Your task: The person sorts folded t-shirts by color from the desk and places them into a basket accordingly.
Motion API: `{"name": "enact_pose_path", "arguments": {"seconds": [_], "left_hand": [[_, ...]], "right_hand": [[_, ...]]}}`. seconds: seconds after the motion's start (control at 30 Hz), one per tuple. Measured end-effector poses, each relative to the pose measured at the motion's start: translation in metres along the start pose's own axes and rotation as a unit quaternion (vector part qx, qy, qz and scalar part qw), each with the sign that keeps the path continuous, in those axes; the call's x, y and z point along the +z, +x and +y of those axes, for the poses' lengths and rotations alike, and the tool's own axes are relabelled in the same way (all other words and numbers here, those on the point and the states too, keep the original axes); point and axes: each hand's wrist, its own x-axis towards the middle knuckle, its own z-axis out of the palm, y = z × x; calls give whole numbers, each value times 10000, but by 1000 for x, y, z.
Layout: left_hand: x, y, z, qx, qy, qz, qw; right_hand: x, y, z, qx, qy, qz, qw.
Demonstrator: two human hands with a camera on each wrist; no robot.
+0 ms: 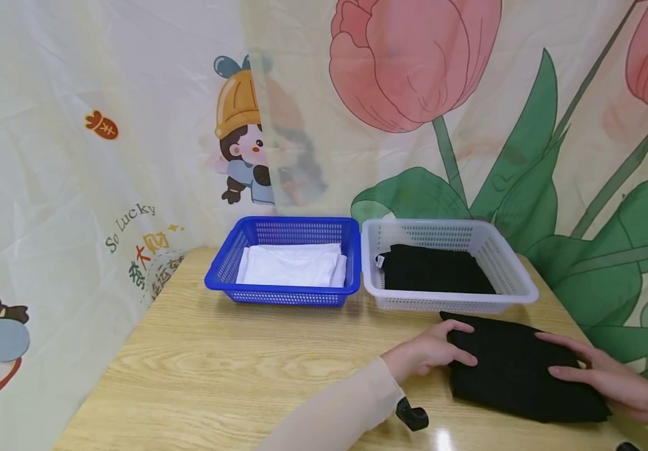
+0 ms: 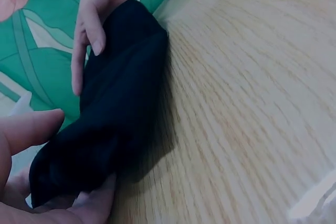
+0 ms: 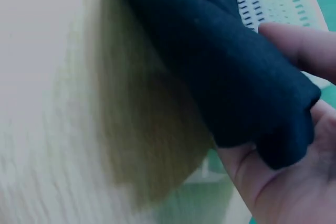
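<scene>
A folded black garment (image 1: 518, 373) is held between both hands close over the right part of the table, in front of the white basket. My left hand (image 1: 432, 348) grips its left end, thumb on top and fingers underneath in the left wrist view. At the other end, my right hand (image 1: 611, 378) holds it the same way; the right wrist view shows the cloth's folded edge (image 3: 283, 140) drooping over the palm. Shadow falls on the wood beneath the cloth.
A white basket (image 1: 450, 300) at the back right contains folded black cloth (image 1: 433, 269) with a small white tag. Left of it, a blue basket (image 1: 287, 294) holds folded white cloth (image 1: 290, 266). Behind the wooden table (image 1: 217, 363) hangs a printed curtain (image 1: 160, 125).
</scene>
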Motion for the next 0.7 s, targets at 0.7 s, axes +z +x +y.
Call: {"name": "enact_pose_path", "arguments": {"seconds": [0.7], "left_hand": [[-21, -23, 12, 410, 251, 325, 9983]], "right_hand": [[21, -6, -24, -587, -310, 790, 9947]]}}
